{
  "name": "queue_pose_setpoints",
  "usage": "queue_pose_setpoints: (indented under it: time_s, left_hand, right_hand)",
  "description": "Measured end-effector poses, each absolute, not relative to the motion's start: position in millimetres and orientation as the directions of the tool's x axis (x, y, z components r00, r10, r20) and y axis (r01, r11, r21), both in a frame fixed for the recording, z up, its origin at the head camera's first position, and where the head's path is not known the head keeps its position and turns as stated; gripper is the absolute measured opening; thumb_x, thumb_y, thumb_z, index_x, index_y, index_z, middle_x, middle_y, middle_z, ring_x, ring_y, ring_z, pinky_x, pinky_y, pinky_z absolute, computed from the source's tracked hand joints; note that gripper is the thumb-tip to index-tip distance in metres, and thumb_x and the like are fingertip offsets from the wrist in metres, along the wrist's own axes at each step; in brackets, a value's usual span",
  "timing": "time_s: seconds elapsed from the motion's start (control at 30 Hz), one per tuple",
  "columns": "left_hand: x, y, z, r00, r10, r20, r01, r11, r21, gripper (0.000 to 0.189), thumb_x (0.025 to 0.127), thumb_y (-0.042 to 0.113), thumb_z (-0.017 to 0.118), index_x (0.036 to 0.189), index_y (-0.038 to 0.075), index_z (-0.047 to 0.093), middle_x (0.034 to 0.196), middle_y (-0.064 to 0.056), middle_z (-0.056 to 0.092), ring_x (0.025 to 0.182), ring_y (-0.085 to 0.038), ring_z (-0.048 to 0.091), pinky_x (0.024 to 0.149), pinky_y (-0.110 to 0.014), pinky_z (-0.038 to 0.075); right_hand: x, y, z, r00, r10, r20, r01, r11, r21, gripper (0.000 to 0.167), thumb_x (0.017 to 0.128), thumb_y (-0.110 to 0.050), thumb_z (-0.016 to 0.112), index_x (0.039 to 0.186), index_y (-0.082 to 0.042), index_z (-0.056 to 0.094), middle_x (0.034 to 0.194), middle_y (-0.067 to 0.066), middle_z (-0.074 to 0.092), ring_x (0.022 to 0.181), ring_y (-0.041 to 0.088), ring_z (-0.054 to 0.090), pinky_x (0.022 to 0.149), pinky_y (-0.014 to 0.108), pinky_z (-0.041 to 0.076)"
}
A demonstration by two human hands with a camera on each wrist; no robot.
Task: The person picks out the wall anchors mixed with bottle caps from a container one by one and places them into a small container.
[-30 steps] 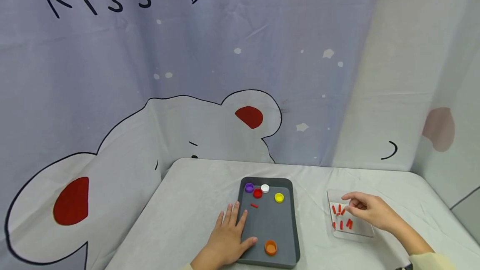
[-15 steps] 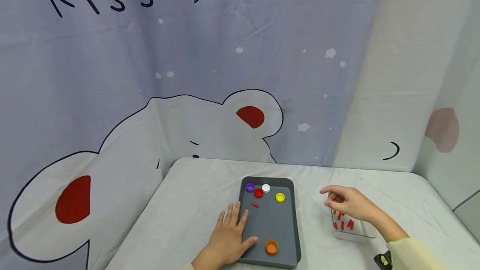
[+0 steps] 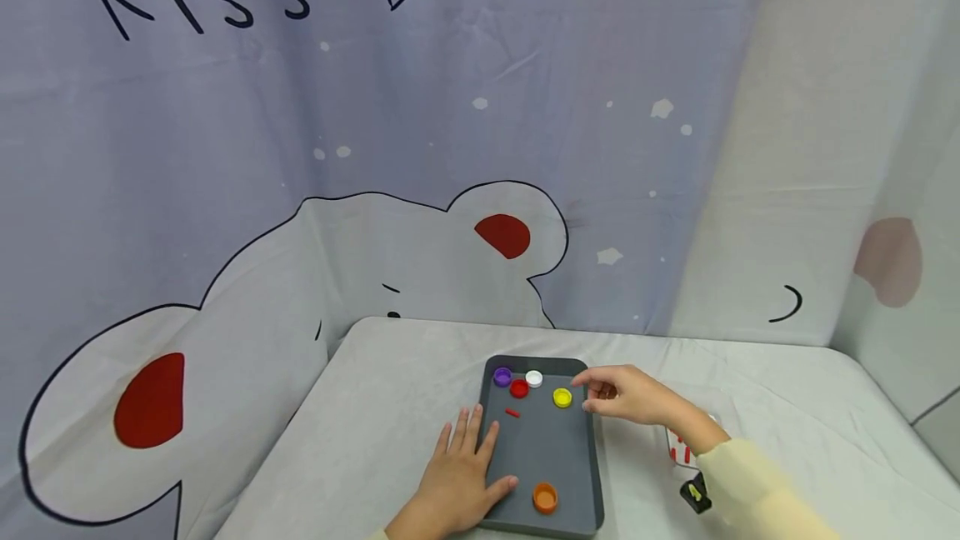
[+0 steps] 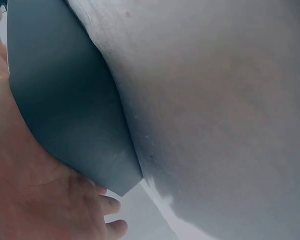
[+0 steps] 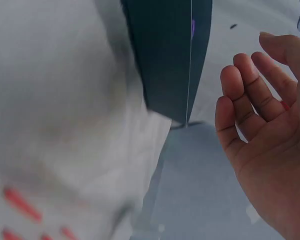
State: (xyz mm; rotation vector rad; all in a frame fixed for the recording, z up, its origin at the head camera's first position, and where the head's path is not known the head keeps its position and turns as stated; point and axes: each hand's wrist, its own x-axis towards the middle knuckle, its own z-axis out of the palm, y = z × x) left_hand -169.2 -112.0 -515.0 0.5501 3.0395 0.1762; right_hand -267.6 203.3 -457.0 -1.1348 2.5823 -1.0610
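Observation:
My left hand (image 3: 453,477) lies with spread, straight fingers on the left edge of a dark grey tray (image 3: 540,452). In the left wrist view its palm (image 4: 35,185) is against the tray's side. My right hand (image 3: 630,394) hovers at the tray's right rim, thumb and index finger apart. The right wrist view shows its fingers (image 5: 232,82) loosely bent with nothing pinched at the tips. Nearest to it is a yellow cap (image 3: 562,397). Farther left in the tray are white (image 3: 533,378), red (image 3: 519,388) and purple (image 3: 502,377) caps and a small red stick (image 3: 512,412).
An orange cap (image 3: 545,497) sits near the tray's front end. Right of the tray, a clear shallow box (image 3: 684,461) with several red sticks is partly hidden under the right forearm. A printed curtain (image 3: 420,107) hangs behind the white-covered table (image 3: 405,382).
My right hand has moved left from over the clear box to the tray's right rim. The left hand stays on the tray's edge, and the caps keep their places.

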Motion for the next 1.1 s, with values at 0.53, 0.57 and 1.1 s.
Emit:
queue_pose_setpoints:
  time_s: [0.53,0.57,1.1]
  left_hand:
    - [-170.1,-112.5,-518.5,-0.933,0.36,-0.012,0.357,0.928,0.105,0.086,0.095,0.074,0.041,0.158,0.014,0.038,0.167,-0.016,0.021,0.155,-0.037,0.017,0.12,-0.059,0.02]
    - [-170.0,-112.7,-518.5,-0.933,0.361,-0.011,0.358,0.928,0.103,0.086,0.096,0.074,0.04,0.158,0.014,0.038,0.167,-0.016,0.021,0.155,-0.036,0.017,0.12,-0.059,0.02]
    - [-169.1,-112.3,-515.6,-0.93,0.368,-0.016,0.365,0.927,0.092,0.087,0.096,0.074,0.04,0.158,0.014,0.037,0.167,-0.017,0.021,0.154,-0.036,0.018,0.121,-0.058,0.02]
  right_hand:
    - [-289.1,129.6,-473.4,-0.615,-0.784,0.086,-0.688,0.481,-0.543,0.029,0.093,-0.012,0.072,0.122,-0.007,0.071,0.08,-0.012,0.063,0.072,0.0,0.054,0.071,0.023,0.051]
    - [-290.1,125.9,-474.2,-0.609,-0.789,0.083,-0.695,0.48,-0.535,0.029,0.093,-0.011,0.072,0.122,-0.006,0.071,0.079,-0.011,0.063,0.072,0.0,0.053,0.071,0.023,0.051]
    - [-301.1,99.4,-488.1,-0.595,-0.802,-0.043,-0.715,0.553,-0.428,0.034,0.089,-0.01,0.077,0.122,-0.011,0.072,0.083,-0.01,0.062,0.073,0.0,0.053,0.071,0.022,0.05]
